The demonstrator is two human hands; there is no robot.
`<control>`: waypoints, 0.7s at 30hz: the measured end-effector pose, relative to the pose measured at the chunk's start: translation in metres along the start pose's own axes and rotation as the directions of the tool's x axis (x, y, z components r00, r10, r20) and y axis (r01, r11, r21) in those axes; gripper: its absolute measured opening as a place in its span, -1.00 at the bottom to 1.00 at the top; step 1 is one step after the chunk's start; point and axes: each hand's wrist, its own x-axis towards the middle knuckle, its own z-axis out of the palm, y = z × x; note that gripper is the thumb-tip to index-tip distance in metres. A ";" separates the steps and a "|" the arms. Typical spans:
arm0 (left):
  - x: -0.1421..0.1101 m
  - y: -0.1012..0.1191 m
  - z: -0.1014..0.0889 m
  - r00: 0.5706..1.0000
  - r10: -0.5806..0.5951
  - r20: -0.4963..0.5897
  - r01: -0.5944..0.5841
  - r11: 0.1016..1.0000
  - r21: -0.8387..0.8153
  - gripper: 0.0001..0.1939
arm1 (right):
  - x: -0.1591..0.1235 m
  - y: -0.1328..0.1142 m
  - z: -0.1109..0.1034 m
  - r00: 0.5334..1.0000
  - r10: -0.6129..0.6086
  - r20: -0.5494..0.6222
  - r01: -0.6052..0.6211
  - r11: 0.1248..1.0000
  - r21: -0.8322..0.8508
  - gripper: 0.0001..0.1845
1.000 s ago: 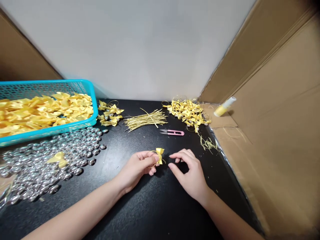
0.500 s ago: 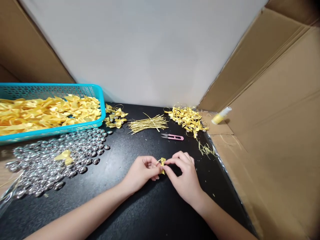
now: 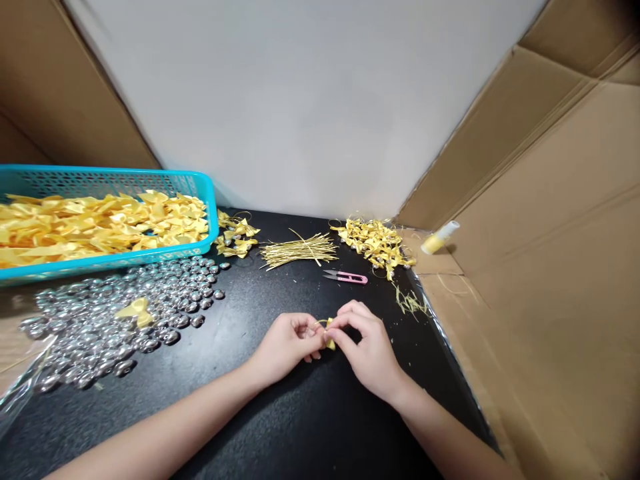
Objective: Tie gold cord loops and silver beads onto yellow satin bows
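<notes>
A small yellow ribbon bow with a thin gold wire loop is pinched between both hands over the black table. My left hand grips it from the left with closed fingers. From the right, my right hand pinches the same bow with thumb and forefinger. Most of the bow is hidden by the fingers.
A turquoise basket of yellow bows stands at the left. Silver beads lie spread before it, one loose bow among them. Gold wires, pink snips and a pile of bows lie behind. Cardboard walls enclose the right side, with a small yellow bottle.
My right hand moved left from an open pose and closed on the bow held by my left hand. The view tilted up slightly.
</notes>
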 end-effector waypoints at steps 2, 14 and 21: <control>0.001 0.003 0.000 1.000 -0.022 -0.004 0.022 1.000 -0.002 -0.72 | 0.006 -0.005 -0.006 0.998 -0.052 -0.035 0.054 0.996 0.064 -0.84; 0.002 0.012 -0.007 0.994 -0.099 0.048 0.103 0.992 -0.072 -0.76 | 0.051 -0.028 -0.039 0.966 0.224 0.130 -0.259 0.838 0.481 -0.69; 0.003 0.007 -0.009 0.994 -0.051 0.097 0.065 0.986 -0.151 -0.66 | 0.051 -0.019 -0.041 0.921 0.253 0.295 -0.370 0.803 0.468 -0.78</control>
